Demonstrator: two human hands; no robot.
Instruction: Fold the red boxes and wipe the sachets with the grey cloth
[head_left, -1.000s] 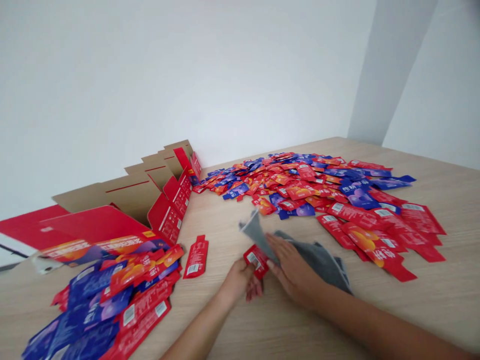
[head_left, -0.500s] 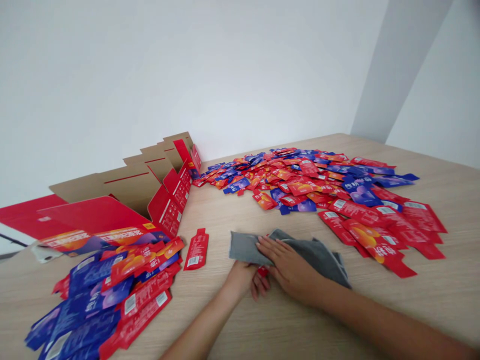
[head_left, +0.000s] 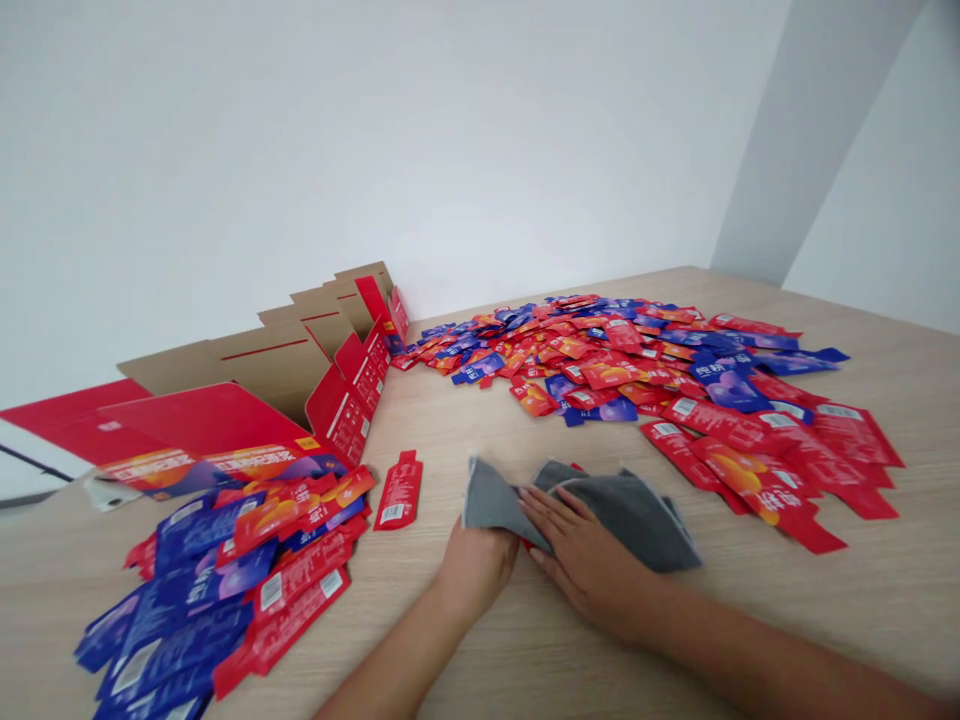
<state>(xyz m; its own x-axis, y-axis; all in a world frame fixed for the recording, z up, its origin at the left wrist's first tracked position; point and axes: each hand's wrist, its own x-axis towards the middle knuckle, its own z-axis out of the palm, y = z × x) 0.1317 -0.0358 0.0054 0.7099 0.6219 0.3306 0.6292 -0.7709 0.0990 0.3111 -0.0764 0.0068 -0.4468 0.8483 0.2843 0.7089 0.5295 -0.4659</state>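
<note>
A grey cloth point(head_left: 630, 515) lies bunched over the table in front of me, with one folded end raised on the left. My right hand point(head_left: 585, 550) presses on the cloth from above, its fingers together and bent over it. Under the raised end, my left hand point(head_left: 476, 570) is closed, its fingertips hidden. A red edge of a pouch shows between my hands; the cloth covers most of it. Left of my hands, a single red pouch point(head_left: 399, 492) with a barcode lies flat on the table.
Red and blue pouches form a pile point(head_left: 300, 560) at the near left and a wide heap point(head_left: 615, 360) at the back right. Open red cardboard boxes point(head_left: 225, 430) stand in a row along the left, near the white wall point(head_left: 480, 150).
My left hand has turned, its fingers now tucked beneath the cloth. The cloth's left end has folded upward over that hand. The view has shifted slightly.
</note>
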